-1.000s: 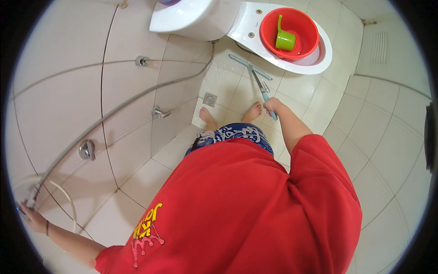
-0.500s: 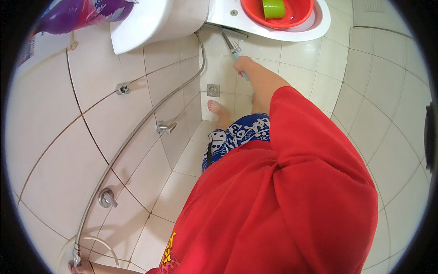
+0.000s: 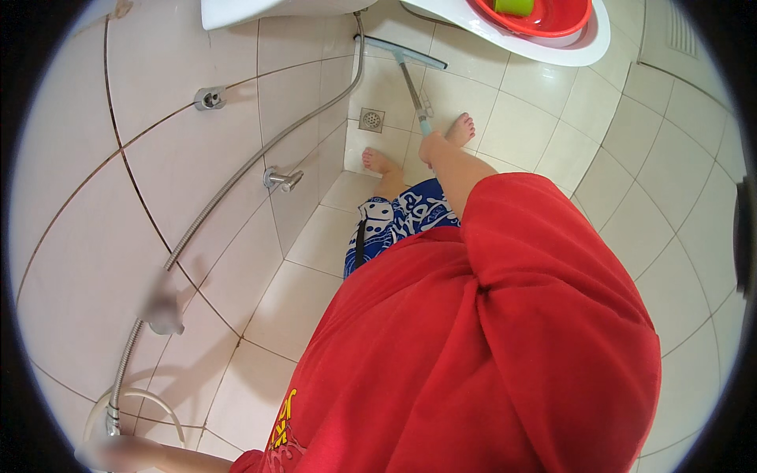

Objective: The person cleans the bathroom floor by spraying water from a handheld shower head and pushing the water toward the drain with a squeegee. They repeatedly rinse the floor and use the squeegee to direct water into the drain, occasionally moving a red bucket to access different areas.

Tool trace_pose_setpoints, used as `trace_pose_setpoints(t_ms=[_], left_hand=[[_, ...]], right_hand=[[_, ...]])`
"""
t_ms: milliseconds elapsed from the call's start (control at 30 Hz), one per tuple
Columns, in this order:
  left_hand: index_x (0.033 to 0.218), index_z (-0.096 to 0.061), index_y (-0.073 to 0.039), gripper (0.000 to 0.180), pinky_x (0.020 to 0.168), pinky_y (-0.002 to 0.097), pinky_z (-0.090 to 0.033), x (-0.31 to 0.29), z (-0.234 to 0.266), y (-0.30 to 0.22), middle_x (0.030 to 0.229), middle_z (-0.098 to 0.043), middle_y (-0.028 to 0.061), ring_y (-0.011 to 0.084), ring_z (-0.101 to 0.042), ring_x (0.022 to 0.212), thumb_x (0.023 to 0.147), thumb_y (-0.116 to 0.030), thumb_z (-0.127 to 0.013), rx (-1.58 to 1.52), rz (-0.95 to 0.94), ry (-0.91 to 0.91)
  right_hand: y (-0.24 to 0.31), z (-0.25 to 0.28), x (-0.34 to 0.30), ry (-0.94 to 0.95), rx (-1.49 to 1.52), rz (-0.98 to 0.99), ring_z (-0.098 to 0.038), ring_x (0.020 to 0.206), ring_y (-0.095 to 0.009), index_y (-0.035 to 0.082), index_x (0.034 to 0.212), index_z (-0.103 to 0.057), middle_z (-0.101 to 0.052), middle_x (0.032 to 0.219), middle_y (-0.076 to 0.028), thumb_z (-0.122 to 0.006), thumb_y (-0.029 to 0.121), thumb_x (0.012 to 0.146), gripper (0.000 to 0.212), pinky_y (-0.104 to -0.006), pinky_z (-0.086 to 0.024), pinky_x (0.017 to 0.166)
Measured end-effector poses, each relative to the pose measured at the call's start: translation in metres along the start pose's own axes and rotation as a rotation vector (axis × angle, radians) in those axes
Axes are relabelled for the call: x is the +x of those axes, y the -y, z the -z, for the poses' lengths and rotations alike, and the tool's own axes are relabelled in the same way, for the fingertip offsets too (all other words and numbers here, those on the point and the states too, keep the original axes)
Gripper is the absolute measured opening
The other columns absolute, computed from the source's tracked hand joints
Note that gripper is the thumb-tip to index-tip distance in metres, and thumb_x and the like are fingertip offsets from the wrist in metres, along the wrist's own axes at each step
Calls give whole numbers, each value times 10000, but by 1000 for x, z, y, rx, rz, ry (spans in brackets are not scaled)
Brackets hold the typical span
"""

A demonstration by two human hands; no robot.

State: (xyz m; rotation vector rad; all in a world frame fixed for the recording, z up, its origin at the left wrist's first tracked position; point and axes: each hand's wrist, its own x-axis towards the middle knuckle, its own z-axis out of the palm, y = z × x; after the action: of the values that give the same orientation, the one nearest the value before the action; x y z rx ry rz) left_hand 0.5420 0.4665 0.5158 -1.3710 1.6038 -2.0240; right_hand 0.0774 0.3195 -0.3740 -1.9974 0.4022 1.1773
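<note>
My right hand (image 3: 436, 148) is closed round the pale blue grip of a floor squeegee (image 3: 410, 83). Its long dark blade lies across the floor tiles at the far end, close to the left wall. At the lower left, my left hand (image 3: 118, 454) is smeared in the picture. It is at the lower end of a flexible metal shower hose (image 3: 223, 197) and appears to grip it; the fingers and the fitting there are hard to make out. The hose runs up along the tiled wall to behind a white basin.
A floor drain (image 3: 371, 120) lies near my bare feet. Metal valves (image 3: 211, 98) and a tap (image 3: 282, 179) stick out from the left wall. Beyond are the white basin (image 3: 268, 8) and a white tub (image 3: 601, 39) holding a red bowl (image 3: 564, 20) with a green cup (image 3: 513, 7).
My right hand has drawn nearer to my body with the squeegee, whose blade now shows fully on the floor. My right foot has come into view. The view has shifted.
</note>
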Motion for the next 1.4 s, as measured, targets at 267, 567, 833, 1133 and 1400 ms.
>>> trace_pose_setpoints(t_ms=[267, 567, 833, 1133, 1400], left_hand=[[535, -562, -112, 401, 382, 370, -343, -8, -4, 3, 527, -559, 51, 238, -503, 421, 837, -374, -526, 5, -11, 16], [516, -540, -111, 429, 366, 378, -312, -6, -3, 16, 502, -539, 56, 245, -480, 398, 840, -391, -520, 15, -44, 48], [456, -526, -139, 495, 347, 371, -274, 6, 1, -12, 445, -508, 33, 228, -445, 358, 831, -462, -513, -133, -7, 55], [442, -547, -162, 457, 335, 356, -263, 10, -2, -25, 432, -506, 5, 214, -440, 345, 817, -423, -528, -164, -2, 58], [457, -551, -146, 533, 332, 358, -260, -8, -13, 8, 434, -505, 19, 216, -434, 341, 823, -530, -493, -73, 52, 13]], right_hand=[[35, -36, 3, 77, -44, 63, -639, 736, -234, 85, 812, -693, -674, 796, -65, -580, 223, 744, 191, -421, -454, 691], [58, -50, -20, 50, 95, 29, -647, 780, -211, 129, 813, -710, -681, 814, -25, -622, 255, 735, 173, -367, -432, 760], [70, -38, -46, 3, 226, -93, -650, 796, -217, 103, 808, -709, -677, 815, -69, -662, 235, 686, 186, -366, -478, 738], [74, -28, -68, -4, 269, -41, -634, 876, -266, 60, 900, -688, -650, 941, -148, -660, 219, 661, 288, -337, -490, 765], [81, -47, -53, -20, 344, -81, -619, 909, -297, 38, 924, -675, -637, 972, -169, -611, 186, 685, 288, -359, -486, 789]])
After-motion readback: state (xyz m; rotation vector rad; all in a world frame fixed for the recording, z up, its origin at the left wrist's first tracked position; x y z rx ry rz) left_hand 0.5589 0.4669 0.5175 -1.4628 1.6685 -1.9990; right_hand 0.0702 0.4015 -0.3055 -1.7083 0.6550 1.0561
